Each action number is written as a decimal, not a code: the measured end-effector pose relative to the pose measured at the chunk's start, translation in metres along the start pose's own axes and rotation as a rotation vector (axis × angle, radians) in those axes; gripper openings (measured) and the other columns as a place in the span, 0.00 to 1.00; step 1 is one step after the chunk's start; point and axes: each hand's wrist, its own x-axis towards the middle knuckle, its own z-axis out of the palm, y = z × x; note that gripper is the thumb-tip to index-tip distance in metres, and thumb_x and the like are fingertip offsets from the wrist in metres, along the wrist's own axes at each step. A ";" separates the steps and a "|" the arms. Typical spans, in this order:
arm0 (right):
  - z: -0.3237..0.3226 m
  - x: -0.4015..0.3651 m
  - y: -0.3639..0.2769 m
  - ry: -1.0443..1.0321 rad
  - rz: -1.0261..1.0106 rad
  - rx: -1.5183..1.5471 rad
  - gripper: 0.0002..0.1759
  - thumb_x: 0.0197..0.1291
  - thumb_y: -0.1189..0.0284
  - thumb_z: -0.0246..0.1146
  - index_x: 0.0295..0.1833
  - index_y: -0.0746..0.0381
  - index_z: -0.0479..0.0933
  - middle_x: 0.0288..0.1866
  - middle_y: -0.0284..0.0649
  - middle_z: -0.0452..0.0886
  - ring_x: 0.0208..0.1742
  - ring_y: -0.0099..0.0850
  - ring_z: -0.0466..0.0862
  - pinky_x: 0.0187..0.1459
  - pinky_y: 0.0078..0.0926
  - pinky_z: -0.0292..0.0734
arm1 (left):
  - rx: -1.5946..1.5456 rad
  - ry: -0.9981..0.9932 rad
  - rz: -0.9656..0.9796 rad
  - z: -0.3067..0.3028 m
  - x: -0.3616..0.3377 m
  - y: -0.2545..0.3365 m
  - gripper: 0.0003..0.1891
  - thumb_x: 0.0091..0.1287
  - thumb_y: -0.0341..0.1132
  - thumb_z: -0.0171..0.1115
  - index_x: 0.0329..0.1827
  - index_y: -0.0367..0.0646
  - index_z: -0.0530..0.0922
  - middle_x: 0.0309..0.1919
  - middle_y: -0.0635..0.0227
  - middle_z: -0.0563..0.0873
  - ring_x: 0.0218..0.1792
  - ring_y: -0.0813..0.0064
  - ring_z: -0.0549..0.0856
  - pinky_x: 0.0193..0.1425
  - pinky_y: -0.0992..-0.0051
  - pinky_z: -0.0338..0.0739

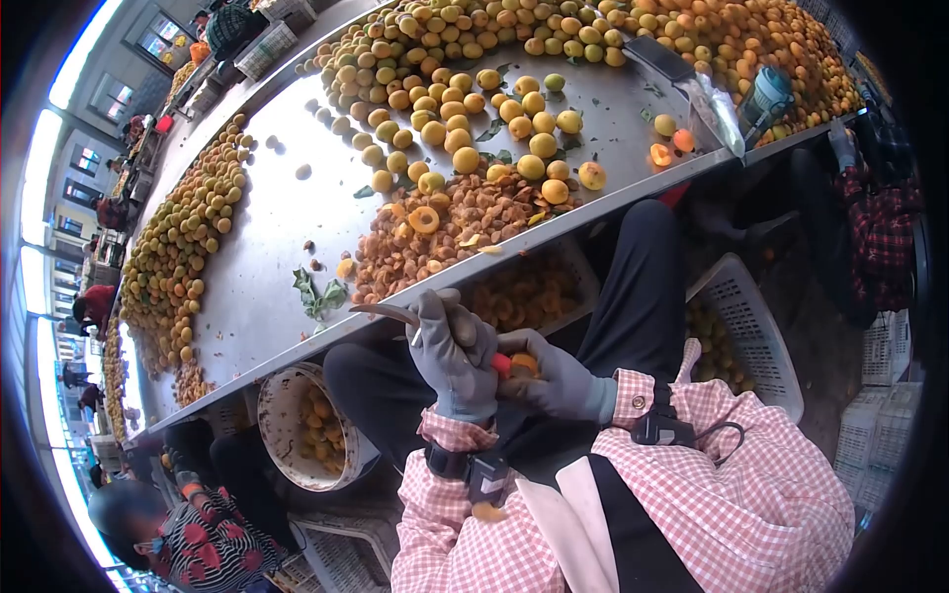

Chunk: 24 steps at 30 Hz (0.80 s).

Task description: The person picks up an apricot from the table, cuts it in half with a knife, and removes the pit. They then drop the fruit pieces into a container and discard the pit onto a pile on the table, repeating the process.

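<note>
My left hand (453, 358), in a grey glove, is closed around a curved knife (388, 312). Its blade points left, over the table's front edge, and a red piece that looks like its handle end (501, 365) shows at the other side of the fist. Close beside it, my gloved right hand (556, 380) has its fingers curled around an orange apricot (523, 366), mostly hidden by the glove. Both hands are above my lap. Beyond them, a heap of brown apricot pits (425, 252) lies at the table edge, with whole apricots (466, 160) behind it.
A metal table (287, 267) spans the view. A white bucket (289, 435) of apricots stands left of my legs, a white crate (759, 326) to the right. A phone (659, 59) and a teal bottle (771, 91) rest at the table's right. Co-workers sit on both sides.
</note>
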 end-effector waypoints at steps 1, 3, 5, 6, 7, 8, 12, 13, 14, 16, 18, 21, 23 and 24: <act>0.001 0.001 -0.005 0.003 0.330 0.366 0.33 0.57 0.67 0.68 0.64 0.61 0.61 0.49 0.40 0.77 0.46 0.34 0.81 0.48 0.30 0.76 | 0.071 0.013 0.090 -0.003 0.003 -0.005 0.14 0.73 0.46 0.54 0.36 0.45 0.76 0.12 0.80 0.64 0.09 0.89 0.57 0.12 0.83 0.50; -0.002 -0.006 0.017 -0.076 0.424 0.586 0.30 0.58 0.69 0.67 0.63 0.61 0.62 0.50 0.39 0.75 0.47 0.31 0.80 0.50 0.28 0.76 | 0.041 -0.010 0.020 -0.015 -0.001 -0.010 0.14 0.73 0.46 0.52 0.36 0.45 0.76 0.12 0.80 0.64 0.09 0.89 0.57 0.12 0.83 0.50; -0.005 -0.012 0.032 -0.152 0.526 0.813 0.28 0.59 0.71 0.66 0.62 0.62 0.63 0.51 0.37 0.74 0.48 0.28 0.79 0.52 0.26 0.76 | 0.013 -0.027 -0.059 -0.032 -0.010 -0.011 0.15 0.74 0.47 0.51 0.36 0.45 0.75 0.12 0.80 0.65 0.08 0.89 0.57 0.11 0.83 0.51; -0.006 -0.013 0.034 -0.191 0.497 0.824 0.25 0.60 0.71 0.64 0.61 0.63 0.65 0.51 0.39 0.75 0.48 0.29 0.79 0.52 0.26 0.76 | -0.113 -0.118 -0.171 -0.044 -0.015 -0.008 0.15 0.75 0.47 0.49 0.37 0.45 0.75 0.12 0.80 0.64 0.08 0.89 0.57 0.11 0.83 0.51; -0.007 -0.014 0.035 -0.231 0.467 0.831 0.23 0.61 0.72 0.63 0.60 0.64 0.66 0.51 0.42 0.75 0.48 0.30 0.80 0.53 0.25 0.76 | -0.243 -0.211 -0.279 -0.054 -0.020 -0.003 0.16 0.75 0.47 0.47 0.37 0.45 0.75 0.11 0.80 0.64 0.07 0.88 0.57 0.11 0.84 0.52; -0.009 -0.013 0.034 -0.235 0.475 0.830 0.23 0.61 0.72 0.63 0.60 0.64 0.66 0.51 0.42 0.75 0.48 0.30 0.80 0.53 0.25 0.76 | -0.354 -0.283 -0.338 -0.065 -0.027 0.004 0.17 0.77 0.46 0.43 0.37 0.45 0.74 0.10 0.80 0.63 0.07 0.88 0.57 0.10 0.84 0.53; -0.018 -0.003 0.038 0.023 0.699 1.131 0.17 0.65 0.71 0.58 0.58 0.64 0.69 0.51 0.44 0.76 0.47 0.34 0.81 0.49 0.29 0.80 | -0.382 -0.472 -0.239 -0.126 -0.062 0.032 0.19 0.78 0.46 0.39 0.41 0.40 0.73 0.09 0.79 0.65 0.06 0.90 0.58 0.08 0.84 0.54; -0.019 0.003 0.044 0.096 0.743 1.126 0.16 0.67 0.70 0.55 0.58 0.64 0.70 0.52 0.45 0.76 0.48 0.35 0.81 0.47 0.29 0.81 | -0.327 -0.444 -0.172 -0.144 -0.069 0.043 0.20 0.78 0.46 0.38 0.42 0.38 0.73 0.10 0.79 0.66 0.06 0.90 0.58 0.08 0.84 0.54; -0.017 0.008 0.050 0.166 0.761 1.059 0.17 0.70 0.67 0.51 0.58 0.65 0.69 0.51 0.48 0.76 0.46 0.38 0.82 0.41 0.29 0.83 | -0.388 -0.434 -0.128 -0.164 -0.071 0.055 0.20 0.78 0.46 0.38 0.43 0.38 0.73 0.10 0.79 0.66 0.06 0.90 0.59 0.09 0.84 0.55; -0.017 0.024 0.060 0.178 0.743 1.053 0.17 0.70 0.65 0.51 0.57 0.65 0.69 0.52 0.48 0.76 0.48 0.38 0.81 0.43 0.29 0.83 | -0.498 -0.320 -0.023 -0.195 -0.077 0.084 0.19 0.77 0.46 0.42 0.46 0.38 0.74 0.13 0.78 0.66 0.08 0.89 0.60 0.11 0.84 0.57; -0.016 0.052 0.070 0.398 0.770 0.958 0.18 0.71 0.63 0.51 0.57 0.65 0.69 0.54 0.47 0.75 0.52 0.39 0.80 0.51 0.37 0.81 | -0.550 -0.225 0.049 -0.218 -0.073 0.115 0.18 0.76 0.45 0.46 0.49 0.38 0.75 0.14 0.78 0.66 0.10 0.88 0.60 0.13 0.83 0.57; -0.032 0.042 0.096 0.185 0.191 -0.396 0.15 0.68 0.69 0.54 0.56 0.64 0.70 0.55 0.45 0.76 0.56 0.37 0.78 0.62 0.38 0.71 | -0.474 0.035 0.321 -0.258 -0.045 0.160 0.18 0.76 0.45 0.47 0.41 0.38 0.75 0.14 0.79 0.61 0.11 0.88 0.57 0.14 0.82 0.54; -0.033 0.038 0.086 0.160 0.263 -0.480 0.15 0.68 0.72 0.53 0.56 0.66 0.70 0.55 0.45 0.77 0.56 0.37 0.79 0.62 0.35 0.72 | -0.494 0.214 0.392 -0.288 -0.026 0.184 0.17 0.75 0.45 0.48 0.34 0.42 0.73 0.14 0.80 0.58 0.12 0.88 0.53 0.14 0.81 0.51; -0.033 0.034 0.083 0.143 0.350 -0.550 0.14 0.67 0.75 0.52 0.56 0.67 0.70 0.54 0.46 0.78 0.56 0.37 0.79 0.61 0.33 0.73 | -0.489 0.316 0.392 -0.290 -0.019 0.191 0.16 0.75 0.45 0.49 0.33 0.43 0.72 0.14 0.80 0.57 0.12 0.87 0.52 0.15 0.81 0.50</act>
